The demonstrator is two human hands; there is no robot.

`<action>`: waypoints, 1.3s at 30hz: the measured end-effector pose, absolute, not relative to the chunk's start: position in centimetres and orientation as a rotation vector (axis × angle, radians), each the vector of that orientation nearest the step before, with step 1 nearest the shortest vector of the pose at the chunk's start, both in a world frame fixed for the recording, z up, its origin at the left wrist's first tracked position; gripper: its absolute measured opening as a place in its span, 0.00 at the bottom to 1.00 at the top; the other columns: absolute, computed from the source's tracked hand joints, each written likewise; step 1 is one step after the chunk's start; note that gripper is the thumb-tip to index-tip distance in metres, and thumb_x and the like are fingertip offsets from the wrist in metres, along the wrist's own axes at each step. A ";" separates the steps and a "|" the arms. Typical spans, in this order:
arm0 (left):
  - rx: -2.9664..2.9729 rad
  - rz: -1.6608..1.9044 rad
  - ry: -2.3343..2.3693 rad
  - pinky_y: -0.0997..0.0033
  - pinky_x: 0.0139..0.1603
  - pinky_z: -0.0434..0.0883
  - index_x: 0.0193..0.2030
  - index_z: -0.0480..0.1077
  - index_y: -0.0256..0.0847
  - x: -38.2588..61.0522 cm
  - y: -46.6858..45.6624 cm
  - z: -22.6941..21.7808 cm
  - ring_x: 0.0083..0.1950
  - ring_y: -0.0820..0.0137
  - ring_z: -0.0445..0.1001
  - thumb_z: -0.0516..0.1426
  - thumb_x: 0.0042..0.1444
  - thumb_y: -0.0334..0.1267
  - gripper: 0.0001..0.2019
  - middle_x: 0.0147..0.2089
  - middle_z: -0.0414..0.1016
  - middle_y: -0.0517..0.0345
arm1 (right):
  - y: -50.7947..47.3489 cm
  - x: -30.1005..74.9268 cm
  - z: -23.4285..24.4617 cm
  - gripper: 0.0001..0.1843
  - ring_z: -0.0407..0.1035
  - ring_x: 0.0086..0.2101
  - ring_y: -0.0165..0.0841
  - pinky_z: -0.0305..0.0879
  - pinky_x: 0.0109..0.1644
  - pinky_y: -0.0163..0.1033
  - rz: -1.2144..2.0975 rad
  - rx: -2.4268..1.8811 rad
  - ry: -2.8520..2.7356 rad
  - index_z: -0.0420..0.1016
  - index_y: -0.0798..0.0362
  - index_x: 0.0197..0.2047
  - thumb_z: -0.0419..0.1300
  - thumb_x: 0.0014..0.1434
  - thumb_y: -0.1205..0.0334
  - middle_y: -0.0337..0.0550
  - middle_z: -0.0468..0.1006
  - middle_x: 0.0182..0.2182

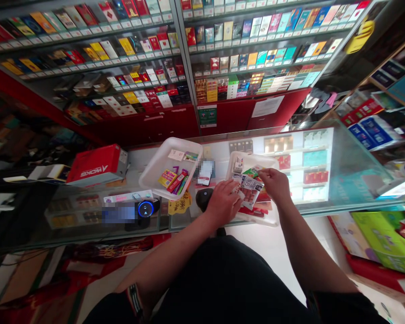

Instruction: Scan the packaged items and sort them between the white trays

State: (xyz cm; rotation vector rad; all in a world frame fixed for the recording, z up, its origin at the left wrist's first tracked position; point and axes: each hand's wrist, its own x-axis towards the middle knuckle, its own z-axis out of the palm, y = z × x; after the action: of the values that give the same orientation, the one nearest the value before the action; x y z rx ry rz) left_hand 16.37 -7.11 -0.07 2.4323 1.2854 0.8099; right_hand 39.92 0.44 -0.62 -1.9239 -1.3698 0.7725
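Note:
A white plastic tray [275, 218] on the glass counter holds several small snack packets. My left hand [224, 202] reaches over its left side, with curved fingers gripping the left edge of a white-and-brown snack packet [251, 191]. At that packet's upper right corner, my right hand [276, 183] is closed in a pinch on it; the fingertips partly hide the contact. Behind them lies a green packet [251, 171], and a small white box [238, 163] sits in the tray's far left corner. Red packets [256, 212] lie beneath.
Left of the hands are a black rounded device [204, 198], a phone [205, 172] and a second white tray [150, 173] with colourful sweets. Farther left stand a lit round device [146, 208] and a red box [96, 164]. Shelves of small packs [155, 96] rise behind the glass counter [344, 180].

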 end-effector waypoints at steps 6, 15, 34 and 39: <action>2.313 0.784 1.520 0.45 0.75 0.67 0.42 0.82 0.43 11.2 -6.1 1.5 0.73 0.54 0.70 0.60 0.68 0.38 0.07 0.69 0.75 0.45 | 1.1 35.1 0.9 0.17 0.80 0.38 0.42 0.72 0.48 0.44 0.815 -1.831 -1.470 0.88 0.52 0.40 0.64 0.59 0.50 0.49 0.88 0.39; 2.205 0.708 1.715 0.50 0.71 0.71 0.44 0.82 0.41 2.1 -3.1 1.0 0.67 0.55 0.75 0.61 0.66 0.37 0.07 0.65 0.78 0.43 | 2.9 26.3 2.9 0.11 0.79 0.38 0.37 0.69 0.46 0.39 0.771 -1.735 -1.720 0.86 0.52 0.36 0.62 0.62 0.57 0.44 0.87 0.35; 1.901 0.231 2.037 0.63 0.70 0.66 0.67 0.70 0.35 -11.4 7.0 -4.1 0.70 0.52 0.73 0.64 0.62 0.43 0.29 0.69 0.73 0.36 | 8.7 8.8 0.3 0.09 0.78 0.42 0.41 0.68 0.48 0.39 1.047 -1.732 -2.056 0.87 0.55 0.42 0.65 0.65 0.61 0.49 0.87 0.40; 1.809 0.222 2.013 0.65 0.68 0.67 0.69 0.68 0.35 -12.6 9.2 -5.8 0.70 0.54 0.73 0.65 0.61 0.40 0.30 0.71 0.72 0.34 | 10.9 5.5 -2.1 0.10 0.78 0.43 0.41 0.70 0.48 0.38 1.125 -1.856 -2.040 0.86 0.56 0.38 0.64 0.66 0.61 0.52 0.87 0.41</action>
State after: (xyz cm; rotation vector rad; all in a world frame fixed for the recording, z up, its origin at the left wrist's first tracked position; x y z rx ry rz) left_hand -12.58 9.22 -5.80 1.8094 2.0132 0.2218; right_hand 5.51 10.85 -2.10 -1.8565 -2.0396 1.1253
